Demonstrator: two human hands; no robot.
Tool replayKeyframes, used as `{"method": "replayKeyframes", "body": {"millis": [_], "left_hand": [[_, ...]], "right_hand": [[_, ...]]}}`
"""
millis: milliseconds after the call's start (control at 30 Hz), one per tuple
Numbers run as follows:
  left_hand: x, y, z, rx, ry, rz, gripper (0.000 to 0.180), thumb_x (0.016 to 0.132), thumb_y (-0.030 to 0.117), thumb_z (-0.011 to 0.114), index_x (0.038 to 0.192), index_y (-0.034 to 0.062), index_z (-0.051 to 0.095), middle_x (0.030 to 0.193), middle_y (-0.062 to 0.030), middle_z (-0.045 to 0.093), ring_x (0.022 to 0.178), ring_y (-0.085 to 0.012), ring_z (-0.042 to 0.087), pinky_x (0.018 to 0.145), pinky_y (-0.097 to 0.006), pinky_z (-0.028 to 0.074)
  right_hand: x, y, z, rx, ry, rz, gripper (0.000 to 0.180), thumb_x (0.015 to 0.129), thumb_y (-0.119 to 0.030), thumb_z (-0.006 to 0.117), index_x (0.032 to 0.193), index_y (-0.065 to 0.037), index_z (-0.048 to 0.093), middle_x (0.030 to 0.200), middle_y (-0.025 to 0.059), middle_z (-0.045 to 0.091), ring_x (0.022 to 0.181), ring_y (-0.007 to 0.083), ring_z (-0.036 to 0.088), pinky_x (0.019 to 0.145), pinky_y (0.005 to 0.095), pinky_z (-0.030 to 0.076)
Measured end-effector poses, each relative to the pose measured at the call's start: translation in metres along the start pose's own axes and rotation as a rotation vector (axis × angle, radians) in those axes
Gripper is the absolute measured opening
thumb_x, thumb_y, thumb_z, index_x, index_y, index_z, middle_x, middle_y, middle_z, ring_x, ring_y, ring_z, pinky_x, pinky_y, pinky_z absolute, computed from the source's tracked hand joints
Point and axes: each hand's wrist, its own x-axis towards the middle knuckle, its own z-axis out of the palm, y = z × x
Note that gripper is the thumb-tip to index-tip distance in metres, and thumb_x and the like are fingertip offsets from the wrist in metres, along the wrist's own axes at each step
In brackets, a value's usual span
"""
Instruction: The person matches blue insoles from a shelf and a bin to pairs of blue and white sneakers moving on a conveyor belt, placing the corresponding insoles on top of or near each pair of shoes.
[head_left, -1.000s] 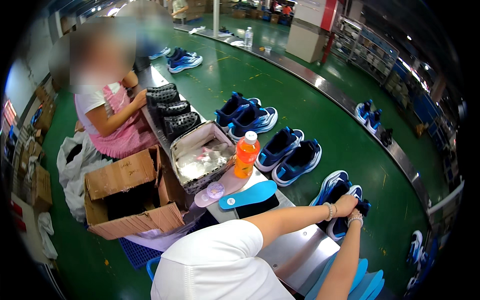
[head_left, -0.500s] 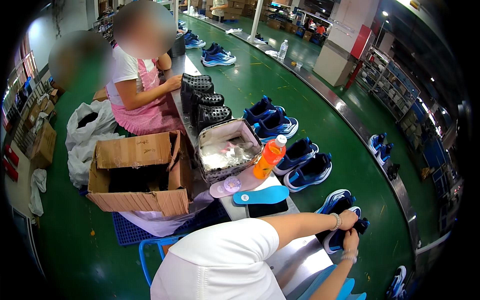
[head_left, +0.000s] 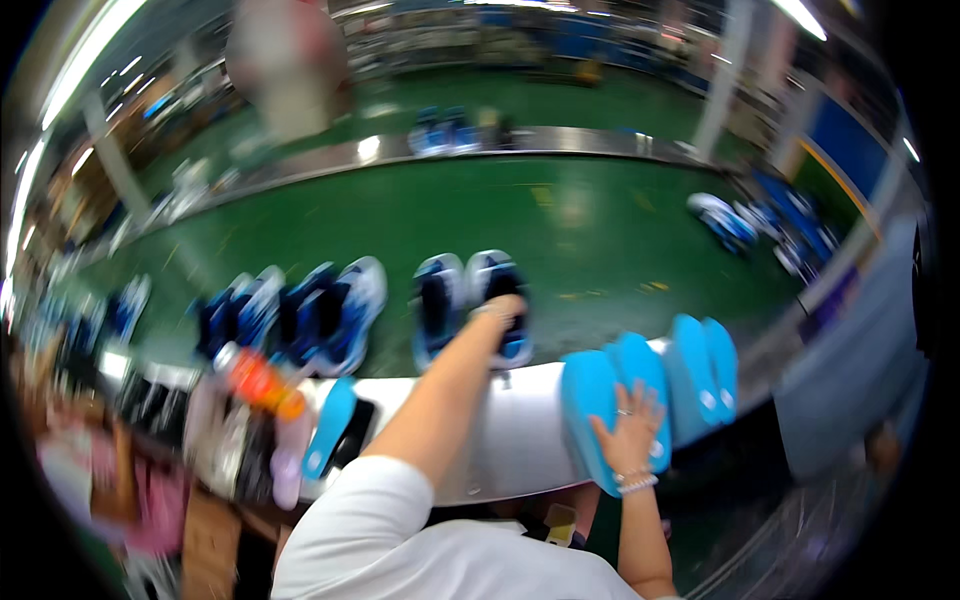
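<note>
Handling appears unfinished: the left hand (head_left: 508, 306) is at the opening of a navy-and-white sports shoe (head_left: 490, 270), the right-hand one of a pair beyond a shiny metal bench (head_left: 520, 425); blur hides whether its fingers grip. The right hand (head_left: 632, 435), fingers spread apart, lies on flat sky-blue insoles (head_left: 587, 395) outside the shoes. Shoe interiors are too blurred to judge what is complete. An orange bottle with a white cap (head_left: 262, 383), at left, obstructs neither hand.

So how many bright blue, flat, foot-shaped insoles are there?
5 insoles showing: one left of the bare left forearm, two at the bare right hand, two farther right. More may be hidden underneath.
</note>
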Motion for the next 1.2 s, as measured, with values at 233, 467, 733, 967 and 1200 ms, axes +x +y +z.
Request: {"method": "replayKeyframes", "body": {"millis": [233,467,733,967,1200], "left_hand": [[0.134,-0.148,-0.035,0.609,0.494,0.221,0.027,0.074,0.013,0.048,0.093,0.0024,0.063,0.104,-0.0204,0.056,0.092,-0.0322,0.057,0.079,-0.037,0.045],[-0.057,-0.016,-0.041,0.957,-0.074,0.608,0.019,0.068,0.011,0.048,0.071,-0.0026,0.061,0.075,-0.0212,0.061,0.066,-0.0315,0.059,0.059,-0.039,0.044],[-0.017,-0.041,-0.062,0.657,-0.629,0.627,0.016,0.069,0.003,0.043,0.073,-0.0005,0.057,0.063,0.0019,0.052,0.057,-0.0125,0.045,0.052,-0.030,0.040],[0.105,-0.141,-0.093,0.322,-0.454,0.257,0.019,0.078,0.012,0.044,0.069,0.0062,0.059,0.064,0.0047,0.050,0.058,-0.0101,0.041,0.055,-0.027,0.040],[-0.040,-0.044,-0.051,1.368,-0.029,0.956,0.014,0.069,0.007,0.048,0.063,0.0062,0.061,0.067,-0.0114,0.060,0.061,-0.0253,0.058,0.052,-0.034,0.046]], "right_hand": [[0.000,-0.022,-0.005,0.102,0.086,-0.036,0.060,0.078,-0.053,0.046,0.122,-0.012,0.046,0.134,0.0171,0.029,0.123,0.0402,0.024,0.100,0.0550,0.012],[-0.003,-0.006,-0.001,0.051,0.076,0.021,0.056,0.080,-0.051,0.045,0.123,-0.015,0.045,0.134,0.0164,0.028,0.124,0.0404,0.023,0.100,0.0549,0.015],[-0.002,-0.007,-0.002,0.090,0.074,0.023,0.054,0.080,-0.046,0.046,0.122,-0.012,0.046,0.133,0.0180,0.029,0.123,0.0404,0.024,0.100,0.0560,0.014],[0.000,-0.009,-0.001,0.070,0.123,0.004,0.052,0.080,-0.045,0.047,0.121,-0.014,0.046,0.131,0.0169,0.032,0.121,0.0407,0.027,0.100,0.0548,0.016],[0.003,-0.008,0.013,0.047,0.132,0.010,0.052,0.080,-0.042,0.048,0.117,-0.005,0.049,0.131,0.0160,0.034,0.122,0.0381,0.027,0.100,0.0538,0.016]]}}
